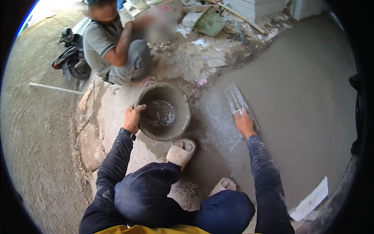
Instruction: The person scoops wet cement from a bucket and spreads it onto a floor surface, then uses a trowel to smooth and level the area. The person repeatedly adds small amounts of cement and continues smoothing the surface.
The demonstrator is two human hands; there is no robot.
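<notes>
My left hand (133,118) is closed on the left rim of a round, cement-smeared bucket (180,102). A little wet grey mix (163,113) lies in the bottom of the bucket. Off to the right, my right hand (244,122) grips the handle of a long flat plastering trowel (233,96). The trowel lies against the wet grey cement surface (304,97), with its far end pointing away and to the left. My fingers hide most of the handle.
A co-worker (113,50) squats beyond the bucket, near a parked motorbike (74,58). Rubble and a green sheet (210,22) lie at the back. A long pole (56,89) is at the left. A white flat piece (311,199) sits at the lower right. My sandalled feet (181,152) are below the bucket.
</notes>
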